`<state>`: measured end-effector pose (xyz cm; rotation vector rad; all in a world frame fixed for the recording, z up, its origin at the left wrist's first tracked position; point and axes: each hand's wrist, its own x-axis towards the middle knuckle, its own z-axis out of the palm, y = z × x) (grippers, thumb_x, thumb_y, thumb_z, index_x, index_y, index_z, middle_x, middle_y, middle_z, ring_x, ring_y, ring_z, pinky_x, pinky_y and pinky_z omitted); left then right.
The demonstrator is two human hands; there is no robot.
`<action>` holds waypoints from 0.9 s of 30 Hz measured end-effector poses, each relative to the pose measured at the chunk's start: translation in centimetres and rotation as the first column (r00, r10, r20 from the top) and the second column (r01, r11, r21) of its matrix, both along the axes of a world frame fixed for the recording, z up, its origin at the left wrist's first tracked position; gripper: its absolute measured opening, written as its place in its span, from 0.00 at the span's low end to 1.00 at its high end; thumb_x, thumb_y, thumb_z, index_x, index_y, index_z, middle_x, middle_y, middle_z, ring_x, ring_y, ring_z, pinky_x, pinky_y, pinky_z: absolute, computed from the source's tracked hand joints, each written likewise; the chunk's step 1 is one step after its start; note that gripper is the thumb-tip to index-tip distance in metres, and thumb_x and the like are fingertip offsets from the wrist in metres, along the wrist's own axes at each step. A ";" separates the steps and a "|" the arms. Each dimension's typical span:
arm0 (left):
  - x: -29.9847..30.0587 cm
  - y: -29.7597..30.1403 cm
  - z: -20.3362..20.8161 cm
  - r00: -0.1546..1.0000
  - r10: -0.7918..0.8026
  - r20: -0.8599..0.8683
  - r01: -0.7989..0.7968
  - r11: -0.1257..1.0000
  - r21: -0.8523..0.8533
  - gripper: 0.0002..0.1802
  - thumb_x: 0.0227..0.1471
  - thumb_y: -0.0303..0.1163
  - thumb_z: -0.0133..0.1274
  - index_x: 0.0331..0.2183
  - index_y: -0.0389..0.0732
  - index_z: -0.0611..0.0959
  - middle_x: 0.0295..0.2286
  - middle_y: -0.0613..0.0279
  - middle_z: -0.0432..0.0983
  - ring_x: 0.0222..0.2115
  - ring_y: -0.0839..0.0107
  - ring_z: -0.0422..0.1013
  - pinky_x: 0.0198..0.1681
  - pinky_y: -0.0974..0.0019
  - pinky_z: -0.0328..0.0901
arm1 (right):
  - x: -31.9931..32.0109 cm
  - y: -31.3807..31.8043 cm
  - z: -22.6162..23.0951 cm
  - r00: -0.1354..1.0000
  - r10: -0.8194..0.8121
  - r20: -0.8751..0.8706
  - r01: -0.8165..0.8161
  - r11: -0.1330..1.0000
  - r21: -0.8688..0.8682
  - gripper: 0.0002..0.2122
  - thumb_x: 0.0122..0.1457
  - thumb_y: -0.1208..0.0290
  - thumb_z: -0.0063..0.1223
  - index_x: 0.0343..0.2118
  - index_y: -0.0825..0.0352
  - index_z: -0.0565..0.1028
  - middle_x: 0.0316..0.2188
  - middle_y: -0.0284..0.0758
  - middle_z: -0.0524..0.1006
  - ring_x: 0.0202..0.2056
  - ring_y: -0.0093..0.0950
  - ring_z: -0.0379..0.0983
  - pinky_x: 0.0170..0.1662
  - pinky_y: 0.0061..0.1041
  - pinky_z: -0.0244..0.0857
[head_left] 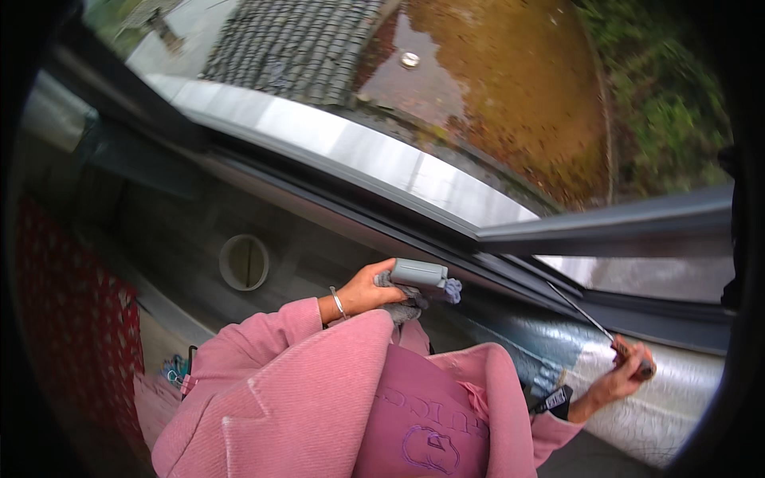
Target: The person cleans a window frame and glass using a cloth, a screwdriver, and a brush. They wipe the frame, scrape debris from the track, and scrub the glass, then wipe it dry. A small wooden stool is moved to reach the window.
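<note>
My left hand [368,292] is closed round a grey plastic block-shaped tool [421,272] and a bunched grey cloth [410,307], in front of my chest. Bluish fabric shows at the block's right end; its exact kind is unclear. Off to the right, my right hand [625,376] grips the brown handle of a screwdriver [644,369]. Its thin metal shaft points up and left, with the tip at or close to the dark window track [526,271]. Whether the tip touches the track cannot be told.
An open window sash [621,227] juts in at the right above the track. Below the sill sits a round pale bucket [224,267]. Silvery wrapped material [661,402] lies under my right hand. Red patterned fabric [72,311] hangs at left. A tiled roof [291,44] shows outside.
</note>
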<state>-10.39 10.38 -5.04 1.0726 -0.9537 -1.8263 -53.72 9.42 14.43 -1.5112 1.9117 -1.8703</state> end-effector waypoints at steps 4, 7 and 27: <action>3.5 2.9 -0.8 0.958 0.285 -0.024 -0.285 0.958 -0.020 0.25 0.46 0.25 0.62 0.49 0.39 0.77 0.40 0.65 0.78 0.42 0.76 0.72 0.48 0.68 0.67 | 0.8 -1.3 0.9 0.994 0.105 0.021 -0.104 0.994 -0.042 0.14 0.63 0.64 0.54 0.43 0.68 0.68 0.27 0.38 0.78 0.26 0.24 0.76 0.27 0.15 0.62; 4.4 3.8 -0.8 0.938 0.333 0.094 -0.317 0.936 -0.154 0.23 0.44 0.25 0.63 0.45 0.38 0.78 0.39 0.64 0.79 0.41 0.76 0.73 0.48 0.67 0.67 | 1.9 -2.5 1.0 0.988 0.128 -0.092 -0.134 0.989 -0.063 0.12 0.62 0.67 0.51 0.44 0.68 0.67 0.27 0.42 0.80 0.23 0.28 0.77 0.26 0.19 0.65; -9.8 -8.8 12.0 0.925 -0.262 0.275 0.375 0.508 -0.775 0.24 0.36 0.32 0.63 0.41 0.40 0.82 0.60 0.31 0.55 0.60 0.39 0.60 0.60 0.51 0.57 | 13.2 -6.6 -6.0 0.750 0.397 -0.529 -0.420 0.904 0.083 0.22 0.37 0.72 0.66 0.40 0.61 0.74 0.31 0.34 0.67 0.32 0.35 0.68 0.34 0.28 0.66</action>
